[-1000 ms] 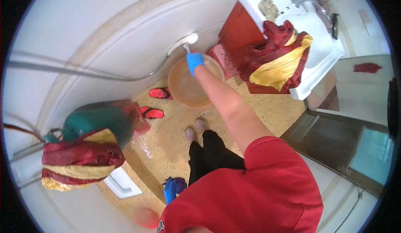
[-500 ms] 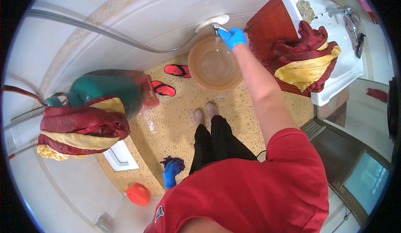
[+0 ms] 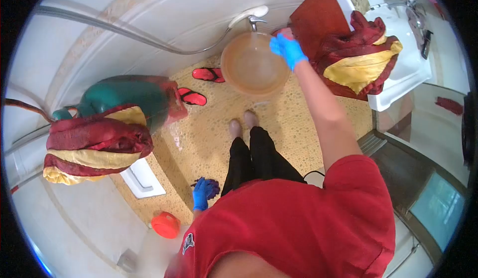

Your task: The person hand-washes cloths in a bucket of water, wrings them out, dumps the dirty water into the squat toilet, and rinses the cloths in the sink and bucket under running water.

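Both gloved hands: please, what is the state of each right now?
Left hand: closed on the purple cloth.
Right hand: off the tap, near the basin, nothing seen in it; open or closed cannot be told.

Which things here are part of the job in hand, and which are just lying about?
Likely in the job:
- tap
- basin, under it
- purple cloth, at the left hand
- right hand, off the tap, by the basin

Likely just about:
- sandals
- orange tub
- striped cloths, though possibly next; can't tell
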`<state>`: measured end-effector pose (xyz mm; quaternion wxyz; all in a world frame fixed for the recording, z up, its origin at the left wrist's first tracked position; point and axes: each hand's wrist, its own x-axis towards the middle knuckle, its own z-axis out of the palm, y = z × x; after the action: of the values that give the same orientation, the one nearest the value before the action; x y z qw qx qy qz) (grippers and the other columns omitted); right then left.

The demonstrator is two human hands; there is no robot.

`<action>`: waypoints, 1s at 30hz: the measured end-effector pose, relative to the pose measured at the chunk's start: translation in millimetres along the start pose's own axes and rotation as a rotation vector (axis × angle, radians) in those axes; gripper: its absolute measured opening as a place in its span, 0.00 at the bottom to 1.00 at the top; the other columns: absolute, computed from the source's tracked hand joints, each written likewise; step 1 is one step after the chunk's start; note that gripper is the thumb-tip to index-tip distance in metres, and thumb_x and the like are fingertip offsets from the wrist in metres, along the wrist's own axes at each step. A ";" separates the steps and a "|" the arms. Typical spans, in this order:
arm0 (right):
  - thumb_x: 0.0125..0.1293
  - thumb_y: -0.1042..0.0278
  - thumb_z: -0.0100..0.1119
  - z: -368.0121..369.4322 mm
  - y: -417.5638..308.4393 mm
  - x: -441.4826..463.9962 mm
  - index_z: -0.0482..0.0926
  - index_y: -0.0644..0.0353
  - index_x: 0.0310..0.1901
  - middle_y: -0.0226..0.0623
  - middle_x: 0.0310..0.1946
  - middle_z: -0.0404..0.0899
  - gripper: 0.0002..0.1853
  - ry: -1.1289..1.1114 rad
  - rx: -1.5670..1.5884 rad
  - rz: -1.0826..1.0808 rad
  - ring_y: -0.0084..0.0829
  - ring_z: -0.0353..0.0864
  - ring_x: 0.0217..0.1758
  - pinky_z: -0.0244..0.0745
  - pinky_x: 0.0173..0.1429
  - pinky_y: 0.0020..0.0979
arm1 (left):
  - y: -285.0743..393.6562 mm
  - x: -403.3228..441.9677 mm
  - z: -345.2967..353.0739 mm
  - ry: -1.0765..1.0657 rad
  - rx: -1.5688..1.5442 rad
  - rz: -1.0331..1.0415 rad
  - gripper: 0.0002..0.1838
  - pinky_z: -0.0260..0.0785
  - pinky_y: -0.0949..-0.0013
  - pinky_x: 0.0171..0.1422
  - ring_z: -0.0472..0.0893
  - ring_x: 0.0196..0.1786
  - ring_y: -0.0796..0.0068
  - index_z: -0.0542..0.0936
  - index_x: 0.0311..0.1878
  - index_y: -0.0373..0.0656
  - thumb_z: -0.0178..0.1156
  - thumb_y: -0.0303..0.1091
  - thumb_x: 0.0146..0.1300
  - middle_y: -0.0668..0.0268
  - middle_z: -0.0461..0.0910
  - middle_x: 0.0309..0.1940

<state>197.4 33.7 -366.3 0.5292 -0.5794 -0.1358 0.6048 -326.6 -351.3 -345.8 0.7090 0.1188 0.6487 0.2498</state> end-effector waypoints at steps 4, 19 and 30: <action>0.69 0.61 0.48 -44.2 36.1 -125.0 0.76 0.49 0.34 0.26 0.26 0.74 0.09 0.076 -0.163 0.184 0.20 0.70 0.27 0.70 0.32 0.23 | -57.0 57.7 -49.3 0.138 0.209 0.044 0.19 0.74 0.70 0.40 0.82 0.39 0.68 0.73 0.55 0.37 0.56 0.34 0.61 0.58 0.81 0.41; 0.62 0.65 0.51 -291.5 253.9 -485.1 0.75 0.58 0.36 0.37 0.28 0.77 0.07 0.761 -0.351 0.711 0.35 0.76 0.25 0.70 0.27 0.38 | 114.7 123.9 44.2 -0.096 0.294 0.090 0.23 0.73 0.67 0.38 0.80 0.42 0.62 0.68 0.60 0.45 0.55 0.41 0.63 0.58 0.77 0.51; 0.63 0.57 0.52 -352.2 179.7 -368.3 0.76 0.57 0.40 0.35 0.34 0.78 0.12 0.532 -0.087 0.150 0.31 0.79 0.31 0.72 0.34 0.32 | 160.1 30.4 306.4 -0.184 0.583 0.591 0.25 0.69 0.74 0.42 0.78 0.41 0.74 0.69 0.62 0.42 0.58 0.39 0.63 0.65 0.78 0.45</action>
<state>322.9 -490.6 -403.5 0.4746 -0.7484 0.0252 0.4626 -57.6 -152.5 -253.3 0.5986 0.5170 0.5640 0.2371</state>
